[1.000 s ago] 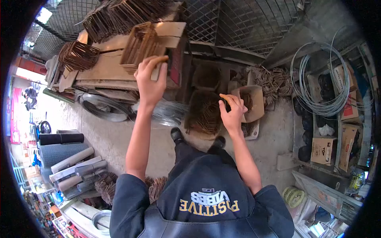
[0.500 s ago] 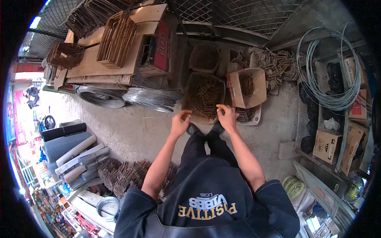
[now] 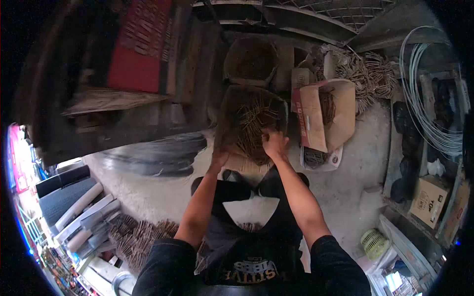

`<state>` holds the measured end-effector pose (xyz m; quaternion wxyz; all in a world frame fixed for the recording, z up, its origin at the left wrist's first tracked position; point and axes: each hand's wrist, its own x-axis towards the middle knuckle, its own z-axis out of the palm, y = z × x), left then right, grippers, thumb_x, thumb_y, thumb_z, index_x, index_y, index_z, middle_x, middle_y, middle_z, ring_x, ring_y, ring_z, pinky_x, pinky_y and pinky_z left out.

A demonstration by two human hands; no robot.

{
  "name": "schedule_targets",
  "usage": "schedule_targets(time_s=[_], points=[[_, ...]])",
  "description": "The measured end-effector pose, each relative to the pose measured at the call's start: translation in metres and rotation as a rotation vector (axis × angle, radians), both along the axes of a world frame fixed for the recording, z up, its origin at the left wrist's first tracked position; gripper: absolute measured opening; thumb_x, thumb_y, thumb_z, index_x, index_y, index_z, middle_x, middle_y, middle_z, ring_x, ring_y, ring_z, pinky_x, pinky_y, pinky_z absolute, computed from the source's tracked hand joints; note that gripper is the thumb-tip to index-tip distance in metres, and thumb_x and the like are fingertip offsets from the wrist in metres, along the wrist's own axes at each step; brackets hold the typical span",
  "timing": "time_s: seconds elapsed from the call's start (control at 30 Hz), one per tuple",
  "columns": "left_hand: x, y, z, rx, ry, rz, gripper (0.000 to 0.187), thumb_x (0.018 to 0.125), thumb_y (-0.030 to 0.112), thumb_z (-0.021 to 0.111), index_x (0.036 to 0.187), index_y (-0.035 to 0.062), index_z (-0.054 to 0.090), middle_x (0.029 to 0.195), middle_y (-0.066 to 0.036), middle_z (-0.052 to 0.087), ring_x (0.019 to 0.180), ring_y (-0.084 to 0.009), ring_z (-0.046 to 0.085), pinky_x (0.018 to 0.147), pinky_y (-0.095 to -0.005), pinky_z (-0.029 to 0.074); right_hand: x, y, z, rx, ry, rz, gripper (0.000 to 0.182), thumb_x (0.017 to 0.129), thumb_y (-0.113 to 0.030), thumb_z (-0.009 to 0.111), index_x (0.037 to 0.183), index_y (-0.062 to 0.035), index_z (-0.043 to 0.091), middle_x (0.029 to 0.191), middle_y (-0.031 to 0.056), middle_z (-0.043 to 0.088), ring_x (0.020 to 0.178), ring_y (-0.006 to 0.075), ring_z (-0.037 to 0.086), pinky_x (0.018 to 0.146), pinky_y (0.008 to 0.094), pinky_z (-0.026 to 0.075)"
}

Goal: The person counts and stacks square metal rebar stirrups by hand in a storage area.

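A dark open box (image 3: 224, 106) stands on the floor in front of my feet, with a heap of rusty bent metal pieces (image 3: 253, 128) inside. My right hand (image 3: 275, 144) reaches over the box's near right side, its fingers curled at the heap; what they hold, if anything, is hidden. At the box's near left edge is my left hand (image 3: 219, 157), dim and blurred, its fingers not clear. Right of the box, a tilted cardboard carton (image 3: 313, 118) holds more rusty pieces.
Behind the box stands another open container (image 3: 252, 61). A worktable with a red carton (image 3: 140, 47) overhangs the upper left, above wire coils (image 3: 153, 155). Bundled rusty pieces (image 3: 143, 241) lie lower left. Shelving with a wire coil (image 3: 419, 93) stands at right.
My body has bent down and the view has come closer to the worktable and box. My right hand has lowered into the box; my left hand has moved down to its near left edge.
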<state>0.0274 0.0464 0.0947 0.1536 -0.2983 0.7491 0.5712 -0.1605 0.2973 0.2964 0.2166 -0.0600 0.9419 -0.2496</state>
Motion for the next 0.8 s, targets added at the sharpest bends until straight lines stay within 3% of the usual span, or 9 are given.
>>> schedule_targets(time_s=[0.03,0.17,0.23,0.27,0.33,0.37,0.47,0.63,0.8], points=[[0.001,-0.012,-0.059,0.095,0.057,0.049,0.035,0.101,0.032,0.073,0.127,0.0094,0.069,0.092,-0.007,0.069,0.079,-0.0241,0.067,0.068,-0.0399,0.057,-0.008,-0.008,-0.032,-0.010,0.058,0.020,0.027,0.096,-0.021,0.069,0.121,-0.0175,0.079,0.110,0.0133,0.077,0.116,0.0328,0.067,0.104,0.0612,0.039],[-0.063,-0.004,-0.081,-0.018,-0.138,0.195,0.034,0.100,0.029,0.072,0.127,0.0078,0.068,0.097,-0.008,0.069,0.082,-0.0242,0.067,0.072,-0.0393,0.056,-0.036,-0.039,-0.132,-0.072,0.111,0.119,0.031,0.097,-0.022,0.069,0.126,-0.0127,0.077,0.105,0.0201,0.076,0.126,0.0390,0.061,0.107,0.0638,0.036],[-0.081,-0.001,-0.109,-0.009,-0.169,0.261,0.034,0.100,0.027,0.072,0.127,0.0070,0.068,0.099,-0.009,0.070,0.083,-0.0243,0.067,0.074,-0.0390,0.056,-0.044,-0.054,-0.154,0.035,0.141,0.194,0.039,0.098,-0.024,0.069,0.134,-0.0098,0.072,0.124,0.0236,0.070,0.134,0.0473,0.053,0.109,0.0669,0.034],[-0.085,0.001,-0.122,0.008,-0.177,0.291,0.034,0.100,0.026,0.072,0.127,0.0066,0.068,0.100,-0.009,0.070,0.084,-0.0243,0.067,0.074,-0.0388,0.056,-0.045,-0.061,-0.167,0.040,0.141,0.199,0.039,0.098,-0.024,0.069,0.134,-0.0098,0.072,0.124,0.0236,0.070,0.134,0.0473,0.053,0.109,0.0669,0.034],[-0.092,0.004,-0.147,0.050,-0.192,0.352,0.034,0.099,0.025,0.072,0.127,0.0058,0.068,0.102,-0.010,0.070,0.085,-0.0244,0.067,0.076,-0.0385,0.055,-0.048,-0.074,-0.196,0.132,0.126,0.208,0.045,0.098,-0.027,0.070,0.140,-0.0115,0.068,0.146,0.0210,0.057,0.143,0.0516,0.040,0.111,0.0679,0.032],[-0.096,0.006,-0.155,0.067,-0.190,0.379,0.034,0.099,0.024,0.072,0.127,0.0054,0.068,0.104,-0.010,0.070,0.086,-0.0244,0.067,0.077,-0.0384,0.055,-0.046,-0.077,-0.205,0.135,0.131,0.210,0.045,0.098,-0.027,0.070,0.140,-0.0115,0.068,0.146,0.0210,0.057,0.143,0.0516,0.040,0.111,0.0679,0.032],[-0.103,0.008,-0.172,0.099,-0.185,0.459,0.034,0.099,0.021,0.071,0.128,0.0042,0.068,0.107,-0.011,0.070,0.088,-0.0246,0.067,0.080,-0.0380,0.054,-0.043,-0.085,-0.214,0.256,0.193,0.279,0.048,0.097,-0.028,0.072,0.142,-0.0117,0.066,0.158,0.0162,0.045,0.147,0.0461,0.035,0.111,0.0677,0.032],[-0.104,0.010,-0.174,0.111,-0.182,0.580,0.033,0.098,0.017,0.071,0.128,0.0022,0.068,0.113,-0.012,0.070,0.092,-0.0247,0.067,0.084,-0.0372,0.053,-0.050,-0.082,-0.189,0.027,0.105,0.148,0.037,0.099,-0.022,0.071,0.136,-0.0137,0.071,0.145,0.0146,0.057,0.142,0.0388,0.044,0.110,0.0664,0.031],[-0.081,0.008,-0.169,0.044,-0.130,0.712,0.033,0.098,0.013,0.071,0.129,0.0002,0.067,0.118,-0.013,0.070,0.096,-0.0249,0.068,0.089,-0.0365,0.052,-0.039,-0.062,-0.149,-0.088,0.263,0.095,0.030,0.102,-0.023,0.070,0.130,-0.0151,0.074,0.133,0.0143,0.064,0.130,0.0362,0.054,0.105,0.0617,0.033]])
